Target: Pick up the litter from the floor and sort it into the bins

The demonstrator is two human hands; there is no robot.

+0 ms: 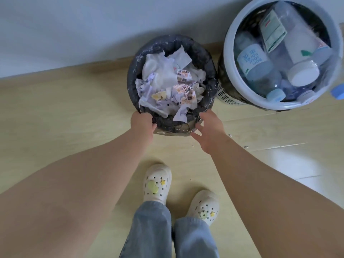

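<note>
The litter is nearly all sorted: crumpled paper [167,79] fills the paper bin [131,81] to the brim, and bottles [297,45] pack the bottle bin [229,58] just to its right, both against the wall. Only a few tiny scraps [302,146] lie on the floor [74,118], well apart from each other. The left hand [142,121] grips the paper bin's near rim, fingers hooked over the edge and thumb outside. The right hand [208,127] is released, fingers spread and straight, its tips touching the bin's near side below the rim. The paper looks light, soft and springy. It will likely lift or spill if the bin tips, and loose sheets near the edge hang over already. The bin itself seems light and stiff, though its black liner [163,43] is slick and loose, so a hold on liner alone may slide. Taking rim and liner together at opposite sides, or cupping the wall, should be surer. The bin stands upright, its long axis vertical and its mouth facing the camera. The bottles are hard and smooth and lie tilted, their long axes running roughly from upper left to lower right. The scraps are too small to show a direction and probably need a fingertip pinch.
</note>
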